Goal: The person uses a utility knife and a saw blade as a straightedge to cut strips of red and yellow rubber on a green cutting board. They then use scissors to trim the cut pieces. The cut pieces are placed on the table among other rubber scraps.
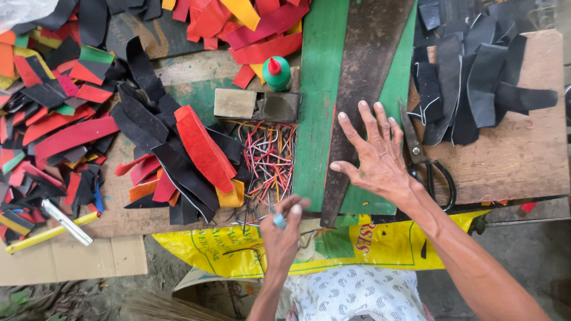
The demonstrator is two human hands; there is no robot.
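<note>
Head view: the right hand (376,156) lies flat with fingers spread, palm down on a dark brown strip (363,89) that runs up the bench over a green sheet (318,107). It grips nothing; it only presses the strip. Just right of that hand lie black scissors (425,163), their blades beside the little finger, on a wooden board (535,119) that also carries a heap of black cut pieces (476,77).

The left hand (282,232) is closed around a small blue pen (279,221), its tip up, near the lower edge of the green sheet. Just above it sits a tangle of coloured wires (267,157). Further up stand a green glue bottle (276,72) with a red cap and two small blocks (256,104). Red and black scraps (178,154) cover the left of the bench. A yellow tool (50,229) lies at its lower left edge. A yellow sack (333,246) hangs below the bench front.
</note>
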